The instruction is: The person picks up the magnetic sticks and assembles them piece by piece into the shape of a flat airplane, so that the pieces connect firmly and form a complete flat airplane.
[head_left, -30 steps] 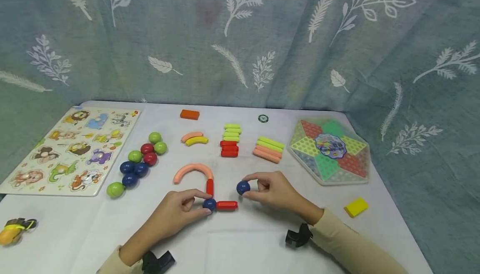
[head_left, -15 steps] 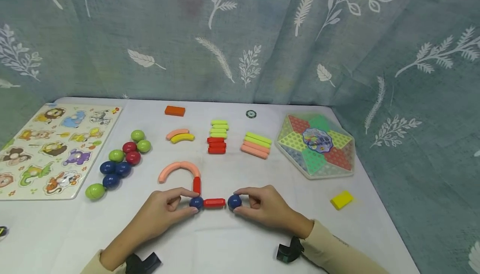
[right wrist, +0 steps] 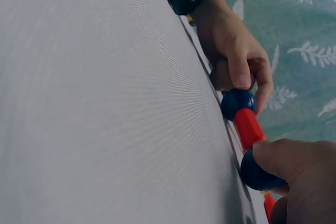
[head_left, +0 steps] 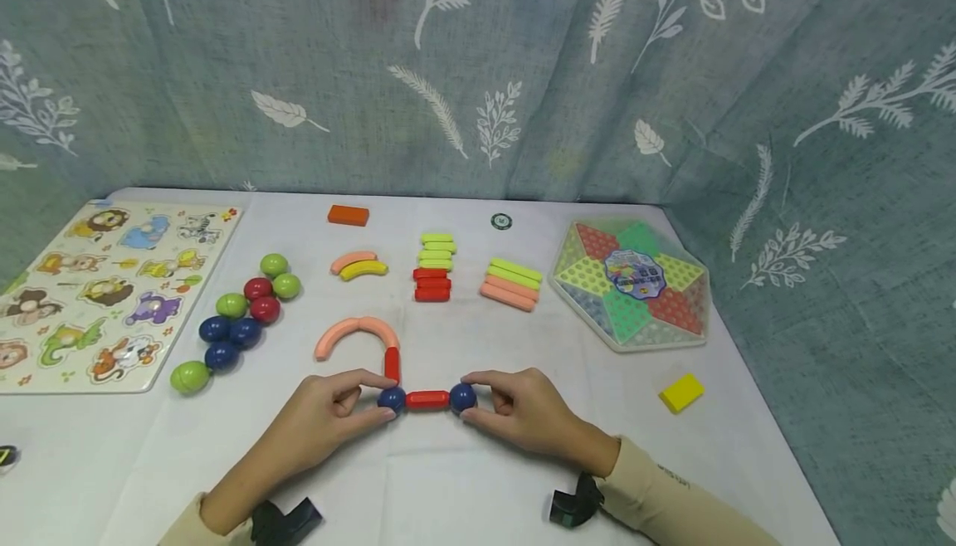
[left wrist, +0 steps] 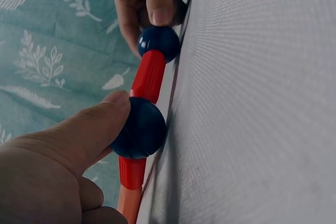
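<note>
With thumb and forefinger my left hand (head_left: 329, 415) pinches a dark blue ball (head_left: 392, 400). My right hand (head_left: 526, 415) pinches a second blue ball (head_left: 463, 397) the same way. A red rod (head_left: 427, 401) bridges the two balls, one end at each, as the left wrist view also shows. From the left ball another red rod (head_left: 392, 364) runs away from me and meets a salmon-pink arc (head_left: 358, 326) of curved rods. In the right wrist view my right thumb (right wrist: 275, 156) lies over the ball on that side.
Several green, red and blue balls (head_left: 245, 333) lie left, beside an animal puzzle board (head_left: 119, 289). Behind the arc are curved rods (head_left: 363, 269), short rods (head_left: 432, 290) and longer rods (head_left: 509, 291). A hexagonal box (head_left: 631, 314) and yellow block (head_left: 681, 393) stand right; an orange block (head_left: 348, 215) lies behind.
My right hand has brought its blue ball leftward to the free end of the red rod, closing the gap. My left hand keeps its pinch on the other ball. The head view has shifted.
</note>
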`<control>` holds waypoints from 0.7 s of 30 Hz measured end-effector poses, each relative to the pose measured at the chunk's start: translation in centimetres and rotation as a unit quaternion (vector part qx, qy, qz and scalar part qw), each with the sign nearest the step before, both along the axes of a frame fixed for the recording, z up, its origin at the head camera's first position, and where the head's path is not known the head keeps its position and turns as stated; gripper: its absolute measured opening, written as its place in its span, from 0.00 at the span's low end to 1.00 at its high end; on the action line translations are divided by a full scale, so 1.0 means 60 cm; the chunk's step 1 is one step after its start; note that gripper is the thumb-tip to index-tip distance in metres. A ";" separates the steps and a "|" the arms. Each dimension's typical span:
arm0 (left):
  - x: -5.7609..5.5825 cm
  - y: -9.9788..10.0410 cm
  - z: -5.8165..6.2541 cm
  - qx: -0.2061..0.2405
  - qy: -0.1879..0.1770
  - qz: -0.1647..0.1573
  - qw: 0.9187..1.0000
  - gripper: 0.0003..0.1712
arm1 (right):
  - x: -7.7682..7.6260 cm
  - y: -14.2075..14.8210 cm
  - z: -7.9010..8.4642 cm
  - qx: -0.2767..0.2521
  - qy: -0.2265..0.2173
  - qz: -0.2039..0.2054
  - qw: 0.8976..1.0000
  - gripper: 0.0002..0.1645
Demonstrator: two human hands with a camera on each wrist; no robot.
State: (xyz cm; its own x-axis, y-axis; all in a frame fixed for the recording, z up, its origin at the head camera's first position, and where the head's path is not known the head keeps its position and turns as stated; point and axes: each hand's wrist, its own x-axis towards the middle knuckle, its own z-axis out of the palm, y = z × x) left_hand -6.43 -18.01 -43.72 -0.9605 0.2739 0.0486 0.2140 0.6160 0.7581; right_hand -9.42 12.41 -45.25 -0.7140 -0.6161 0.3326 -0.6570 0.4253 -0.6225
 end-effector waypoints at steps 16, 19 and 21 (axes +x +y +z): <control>0.004 -0.002 0.007 -0.009 0.014 -0.004 1.000 0.18 | 0.004 -0.004 0.006 0.003 -0.018 -0.005 1.000 0.22; 0.007 -0.003 0.008 -0.007 0.009 -0.001 1.000 0.18 | 0.002 -0.004 0.009 0.010 -0.027 0.000 1.000 0.22; 0.008 -0.004 0.008 -0.003 0.008 -0.003 1.000 0.18 | 0.001 -0.004 0.011 0.018 -0.034 0.004 0.999 0.22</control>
